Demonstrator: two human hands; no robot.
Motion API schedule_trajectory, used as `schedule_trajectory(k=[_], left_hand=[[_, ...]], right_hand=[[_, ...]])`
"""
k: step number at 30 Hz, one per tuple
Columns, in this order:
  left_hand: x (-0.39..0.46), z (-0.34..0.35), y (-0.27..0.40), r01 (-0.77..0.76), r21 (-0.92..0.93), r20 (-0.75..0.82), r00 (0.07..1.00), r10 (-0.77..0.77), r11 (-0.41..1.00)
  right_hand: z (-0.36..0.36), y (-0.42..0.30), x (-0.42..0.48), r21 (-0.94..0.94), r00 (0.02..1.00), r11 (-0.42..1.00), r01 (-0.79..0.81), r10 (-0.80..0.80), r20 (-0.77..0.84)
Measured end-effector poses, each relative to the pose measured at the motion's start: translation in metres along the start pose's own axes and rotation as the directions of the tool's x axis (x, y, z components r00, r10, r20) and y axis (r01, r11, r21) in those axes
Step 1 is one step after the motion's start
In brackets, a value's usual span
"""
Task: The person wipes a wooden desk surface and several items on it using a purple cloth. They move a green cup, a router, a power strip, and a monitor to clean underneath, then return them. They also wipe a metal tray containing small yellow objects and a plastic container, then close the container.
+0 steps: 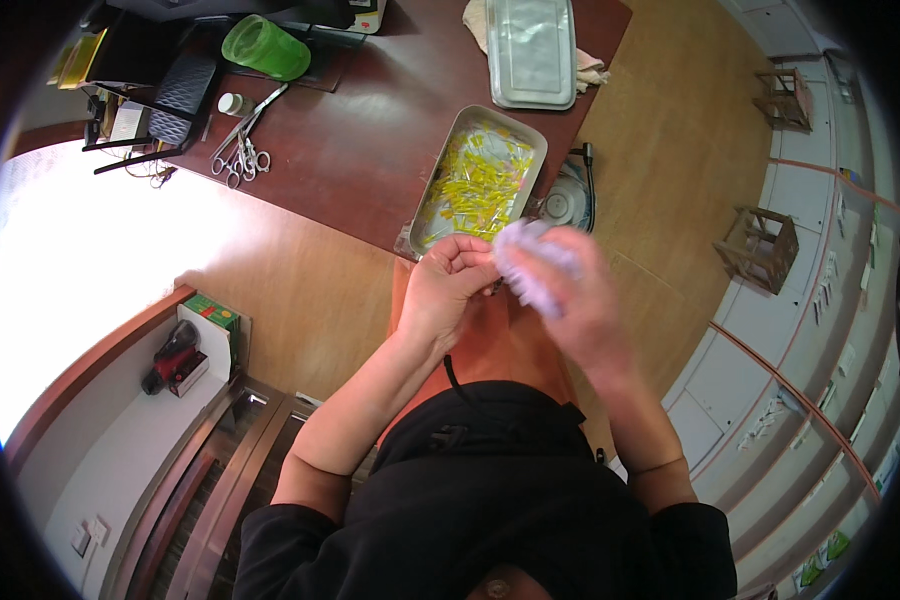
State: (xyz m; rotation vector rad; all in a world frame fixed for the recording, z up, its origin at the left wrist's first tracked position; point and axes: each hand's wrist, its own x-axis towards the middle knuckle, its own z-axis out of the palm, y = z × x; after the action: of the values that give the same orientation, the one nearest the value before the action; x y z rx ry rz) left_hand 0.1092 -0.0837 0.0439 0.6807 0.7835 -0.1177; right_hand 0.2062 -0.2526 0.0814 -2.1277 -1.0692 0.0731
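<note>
My left hand [454,281] is at the near edge of a metal tray [541,142], its fingertips pinched together; whatever lies between them is too small to make out. My right hand [581,292], blurred, holds a pale purple fluffy cloth [529,266] against the left fingertips. In the tray lie many small yellow-ended pieces [480,176] with thin clear or metallic stems, some with pink parts.
On the dark red table [345,165] stand a green plastic container [266,49], a small white bottle [232,103], scissor-handled metal instruments [244,154] and a lidded metal tray [531,52] on a cloth. Wooden stools [757,247] stand right.
</note>
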Motion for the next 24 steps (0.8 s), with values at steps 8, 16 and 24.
schedule_trajectory(k=[8,16,24], left_hand=[[-0.004,-0.003,0.002,0.046,-0.084,0.040,0.998,-0.043,0.995],[-0.011,-0.017,0.017,-0.131,0.058,0.001,0.991,0.131,0.990],[0.067,-0.113,0.068,-0.207,0.902,-0.193,0.590,0.784,0.378]], right_hand=[[0.006,0.018,0.006,-0.078,0.989,0.991,-0.112,0.103,-0.111],[0.018,0.019,0.003,0.038,0.971,0.974,-0.224,0.227,-0.080],[0.016,0.010,-0.010,0.189,0.956,0.938,-0.291,0.292,0.024]])
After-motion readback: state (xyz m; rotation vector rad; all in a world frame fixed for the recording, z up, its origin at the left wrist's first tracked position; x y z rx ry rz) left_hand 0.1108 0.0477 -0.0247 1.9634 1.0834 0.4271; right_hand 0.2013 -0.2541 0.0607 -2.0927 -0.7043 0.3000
